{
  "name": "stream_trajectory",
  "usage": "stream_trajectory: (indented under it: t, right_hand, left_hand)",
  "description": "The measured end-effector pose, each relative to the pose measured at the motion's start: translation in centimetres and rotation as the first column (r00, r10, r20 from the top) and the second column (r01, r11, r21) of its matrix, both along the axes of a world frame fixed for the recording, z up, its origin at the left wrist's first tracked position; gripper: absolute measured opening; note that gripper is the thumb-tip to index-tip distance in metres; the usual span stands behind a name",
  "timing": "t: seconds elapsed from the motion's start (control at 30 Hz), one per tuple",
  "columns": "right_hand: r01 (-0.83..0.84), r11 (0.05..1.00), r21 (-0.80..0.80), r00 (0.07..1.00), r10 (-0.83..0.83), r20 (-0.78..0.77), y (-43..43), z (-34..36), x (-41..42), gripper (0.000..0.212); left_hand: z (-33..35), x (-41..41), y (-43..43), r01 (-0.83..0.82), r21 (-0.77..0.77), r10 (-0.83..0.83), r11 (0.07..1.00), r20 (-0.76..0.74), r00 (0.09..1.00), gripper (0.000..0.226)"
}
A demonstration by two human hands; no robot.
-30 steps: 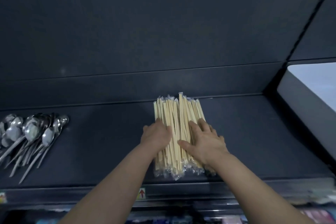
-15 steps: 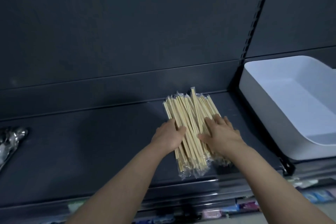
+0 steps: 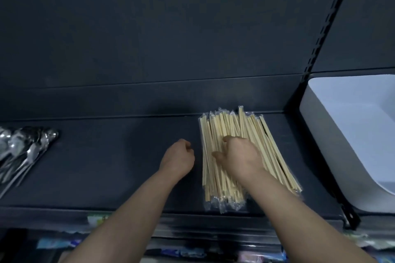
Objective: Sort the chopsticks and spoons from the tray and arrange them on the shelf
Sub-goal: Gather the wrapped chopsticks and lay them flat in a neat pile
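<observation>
Left hand (image 3: pixel 177 159) clenched, empty, just left of the wrapped chopsticks (image 3: pixel 226 126). Right hand (image 3: pixel 240 156) atop the pile, fingers bent, grasp unclear. Open shelf (image 3: pixel 106 156) leftward to spoons (image 3: pixel 25 151); white tray (image 3: pixel 324 134) rightward. Pile ends near front edge.

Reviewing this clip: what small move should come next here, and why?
Probably nudge the splayed right-side sticks inward with the right hand: the chopsticks fan out toward the tray, while the left hand sits curled beside them, apart.
</observation>
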State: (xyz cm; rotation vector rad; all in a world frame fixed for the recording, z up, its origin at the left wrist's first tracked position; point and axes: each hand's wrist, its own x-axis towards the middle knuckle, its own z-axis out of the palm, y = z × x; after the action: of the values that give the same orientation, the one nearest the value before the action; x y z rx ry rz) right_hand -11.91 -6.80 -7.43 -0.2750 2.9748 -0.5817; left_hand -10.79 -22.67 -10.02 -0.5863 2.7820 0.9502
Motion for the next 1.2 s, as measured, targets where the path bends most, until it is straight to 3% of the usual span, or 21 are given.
stream_trajectory:
  t: [0.17,0.37,0.53,0.63,0.73,0.87,0.93,1.0,1.07,1.2]
  right_hand:
    - [0.012,0.974,0.227,0.998,-0.026,0.058,-2.6,0.1,-0.2,0.063]
    - [0.142,0.974,0.177,0.977,-0.166,0.131,-3.7,0.6,-0.8,0.016]
    - [0.251,0.961,0.111,0.956,-0.265,0.128,-4.4,0.0,-0.5,0.016]
    - [0.326,0.943,-0.072,0.931,-0.306,0.2,-4.8,0.4,-0.7,0.026]
    - [0.256,0.909,-0.33,0.966,-0.223,0.135,-6.3,1.8,-0.8,0.023]
    - [0.041,0.784,-0.619,0.999,-0.046,0.009,-10.8,4.1,-0.7,0.014]
    - [-0.039,0.757,-0.652,0.999,0.049,-0.003,-13.4,4.1,-0.4,0.009]
    - [-0.074,0.74,-0.669,0.992,0.126,0.029,-15.8,3.3,0.0,0.014]
    - [-0.085,0.713,-0.696,0.988,0.153,0.036,-17.7,2.5,0.3,0.01]
    - [-0.125,0.648,-0.751,0.986,0.168,-0.019,-19.6,1.6,0.6,0.043]
  left_hand:
    - [0.2,0.3,-1.1,0.008,-0.019,-0.009,1.0,-0.027,1.0,0.035]
    - [0.4,0.0,-3.2,0.112,-0.046,-0.116,0.993,-0.083,0.99,0.032]
    - [0.0,-0.5,-4.5,0.198,0.016,-0.196,0.98,-0.095,0.976,0.033]
    - [-0.3,-0.7,-5.4,0.246,0.105,-0.235,0.964,-0.107,0.966,0.034]
    - [0.9,-1.1,-6.6,0.23,0.287,-0.173,0.93,-0.21,0.962,0.035]
    - [5.3,-1.4,-8.8,0.296,0.598,-0.021,0.744,-0.422,0.906,0.048]
    - [7.5,-1.3,-10.5,0.407,0.601,0.023,0.688,-0.578,0.816,0.038]
    - [8.9,-1.2,-12.2,0.465,0.546,0.01,0.696,-0.656,0.755,0.025]
    - [9.6,-1.0,-13.4,0.498,0.512,-0.061,0.7,-0.652,0.756,0.022]
    - [9.4,-0.5,-14.3,0.536,0.513,-0.14,0.67,-0.623,0.77,0.03]
